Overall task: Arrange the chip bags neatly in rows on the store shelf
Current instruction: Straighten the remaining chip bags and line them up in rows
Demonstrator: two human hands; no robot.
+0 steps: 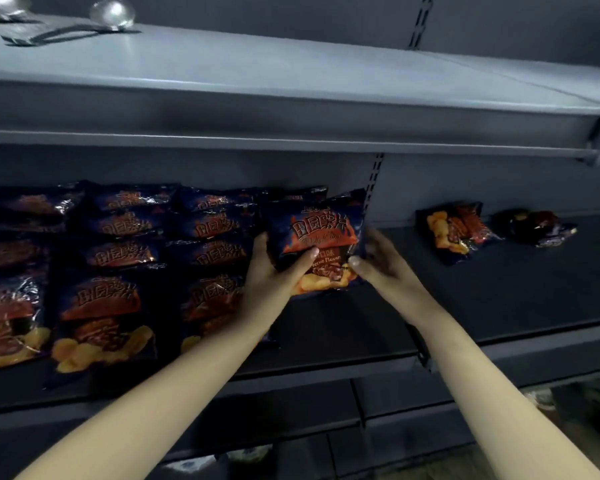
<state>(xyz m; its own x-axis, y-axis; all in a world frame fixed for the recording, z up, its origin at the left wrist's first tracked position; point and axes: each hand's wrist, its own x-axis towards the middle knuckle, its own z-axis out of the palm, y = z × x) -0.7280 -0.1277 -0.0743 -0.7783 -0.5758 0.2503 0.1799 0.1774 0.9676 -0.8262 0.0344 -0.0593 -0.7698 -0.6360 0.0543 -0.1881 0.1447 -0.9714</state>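
Observation:
A dark blue chip bag (321, 233) with orange lettering stands tilted at the right end of the rows, in front of another bag at the shelf's back. My left hand (274, 271) grips its left side, thumb across the front. My right hand (378, 261) holds its right edge with the thumb on the lower front. Several matching bags (118, 254) lie overlapped in rows to the left on the dark shelf (361, 334). Two loose bags, one chip bag (454, 230) and one crumpled bag (534, 226), lie further right near the back.
A grey upper shelf (291, 98) overhangs the working shelf, with shiny metal ladles (111, 13) on its left. A slotted upright (374, 178) runs down the back wall behind the held bag. Lower shelves show below my arms.

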